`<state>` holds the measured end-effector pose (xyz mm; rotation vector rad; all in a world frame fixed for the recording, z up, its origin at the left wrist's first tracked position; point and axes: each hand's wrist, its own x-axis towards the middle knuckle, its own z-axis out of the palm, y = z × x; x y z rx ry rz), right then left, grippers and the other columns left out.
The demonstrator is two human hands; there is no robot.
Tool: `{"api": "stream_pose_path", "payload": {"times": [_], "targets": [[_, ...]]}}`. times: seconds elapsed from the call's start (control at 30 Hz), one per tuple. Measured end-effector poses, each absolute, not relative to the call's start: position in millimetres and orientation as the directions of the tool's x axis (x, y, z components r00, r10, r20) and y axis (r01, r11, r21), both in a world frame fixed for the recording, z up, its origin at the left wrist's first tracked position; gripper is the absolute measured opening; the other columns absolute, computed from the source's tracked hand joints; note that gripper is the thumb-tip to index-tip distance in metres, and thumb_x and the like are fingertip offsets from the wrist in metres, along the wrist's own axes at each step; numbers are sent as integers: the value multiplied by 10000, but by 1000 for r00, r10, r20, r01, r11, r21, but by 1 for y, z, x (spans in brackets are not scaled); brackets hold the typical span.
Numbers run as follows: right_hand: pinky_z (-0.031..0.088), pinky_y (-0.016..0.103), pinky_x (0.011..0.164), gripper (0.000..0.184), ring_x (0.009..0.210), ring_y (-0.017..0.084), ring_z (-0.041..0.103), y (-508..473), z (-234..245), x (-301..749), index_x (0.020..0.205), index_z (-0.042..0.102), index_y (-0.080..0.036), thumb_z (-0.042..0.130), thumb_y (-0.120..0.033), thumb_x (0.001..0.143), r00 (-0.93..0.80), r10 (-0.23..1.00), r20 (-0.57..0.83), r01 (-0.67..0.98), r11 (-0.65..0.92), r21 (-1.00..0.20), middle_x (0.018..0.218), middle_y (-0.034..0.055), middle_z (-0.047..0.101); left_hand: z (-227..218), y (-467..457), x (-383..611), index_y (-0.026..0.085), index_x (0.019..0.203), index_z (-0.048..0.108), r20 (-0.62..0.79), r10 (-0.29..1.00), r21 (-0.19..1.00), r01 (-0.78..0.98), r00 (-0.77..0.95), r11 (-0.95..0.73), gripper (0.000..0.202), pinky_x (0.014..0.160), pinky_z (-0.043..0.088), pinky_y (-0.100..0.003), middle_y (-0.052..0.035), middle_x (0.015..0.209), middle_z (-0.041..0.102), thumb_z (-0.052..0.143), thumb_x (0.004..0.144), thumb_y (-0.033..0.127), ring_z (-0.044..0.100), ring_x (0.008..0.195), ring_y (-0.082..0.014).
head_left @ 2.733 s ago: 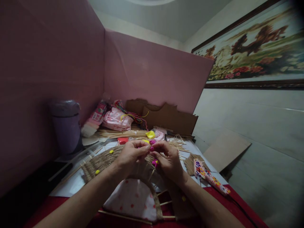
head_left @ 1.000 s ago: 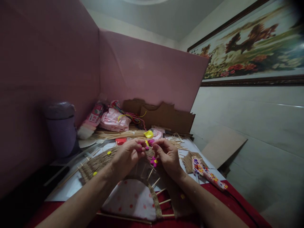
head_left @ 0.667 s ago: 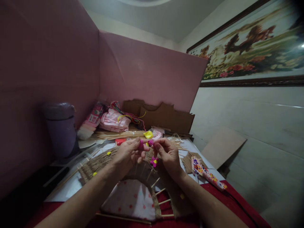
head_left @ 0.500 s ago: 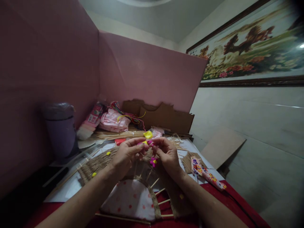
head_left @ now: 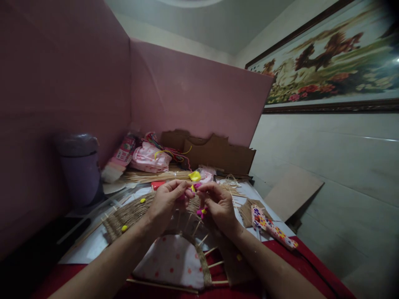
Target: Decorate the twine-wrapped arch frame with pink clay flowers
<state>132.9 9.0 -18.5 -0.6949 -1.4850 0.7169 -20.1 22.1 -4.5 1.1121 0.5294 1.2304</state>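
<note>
Above the middle of a fan-shaped piece of sticks wound with twine (head_left: 134, 215), my two hands meet. My left hand (head_left: 170, 200) pinches one side of a small magenta and yellow flower (head_left: 193, 189), and the fingertips of my right hand (head_left: 220, 206) close on its other side. The flower looks like soft clay, partly covered by fingers. Just below, another magenta flower with a yellow centre (head_left: 202, 212) lies on the twine. Yellow dabs (head_left: 124, 228) dot the twine band on the left. White fabric with red dots (head_left: 174, 259) fills the fan's inner part.
A flower-patterned glue gun (head_left: 272, 228) with a black cord lies at right near brown scraps. Behind my hands are a yellow packet (head_left: 195, 176), thin sticks (head_left: 156, 177) and torn cardboard (head_left: 218, 153). A purple tumbler (head_left: 80, 174) stands at left.
Both hands stay pinched together over the fan. Their fingers have shifted slightly around the small flower, covering more of its magenta part on the left.
</note>
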Motion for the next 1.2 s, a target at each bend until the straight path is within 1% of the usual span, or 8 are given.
{"api": "stream_pose_path", "payload": {"times": [0.2,0.33,0.43,0.67,0.8,0.93,1.03,1.2], "targets": [[387,196,443,132,492,81,479,10,-20,136,801,639,-188,666,-315,777,-28,809,588,-14,587,-809,648,-20,586,-4,22,-20,124,901,611,187,943,853,-522,275,-17,275,483,402,-166,-28,721,660,698,639,128,546,518,-67],[332,184,392,199,422,66,421,12,-23,138,728,611,-178,636,-361,805,-47,822,568,-41,566,-823,527,-51,504,-2,20,-21,121,900,595,197,935,861,-508,295,-22,267,411,368,-169,-45,695,648,678,731,309,548,493,-92],[385,196,434,142,463,73,474,14,-23,137,814,639,-187,641,-329,801,-13,818,575,-24,575,-818,631,-28,578,-2,20,-21,124,897,598,185,931,877,-481,314,-12,302,376,316,-157,-1,587,589,634,774,397,470,411,-65],[417,209,448,144,477,79,482,12,-18,135,803,642,-192,690,-317,750,24,802,596,-20,597,-802,680,-17,606,-2,25,-22,119,908,617,212,960,828,-555,184,-77,299,482,426,-163,-30,787,651,745,655,214,576,553,-72],[363,184,396,204,434,63,427,12,-18,135,693,584,-182,735,-319,700,14,822,569,-77,569,-819,566,-50,532,1,23,-23,118,901,614,252,955,859,-491,155,-147,340,375,340,-158,-43,727,664,721,696,368,553,472,-84],[429,202,454,147,522,89,515,13,-20,135,858,648,-180,672,-288,762,7,814,581,-31,581,-814,690,-5,618,3,22,-23,109,774,602,189,967,863,-498,168,-82,367,372,346,-168,-39,594,635,642,749,473,541,439,-95],[451,212,479,174,554,101,543,14,-21,136,950,638,-189,625,-280,802,-12,812,584,-45,583,-811,714,4,637,3,23,-24,96,801,612,178,958,832,-554,227,-23,273,415,396,-183,-81,649,670,607,794,369,579,494,-114],[411,189,446,131,497,72,500,13,-19,135,817,616,-193,704,-232,729,7,804,594,-83,593,-801,679,-35,584,0,24,-25,114,956,633,211,942,799,-601,262,-12,228,466,431,-175,-67,744,693,664,739,176,591,540,-97]]}}
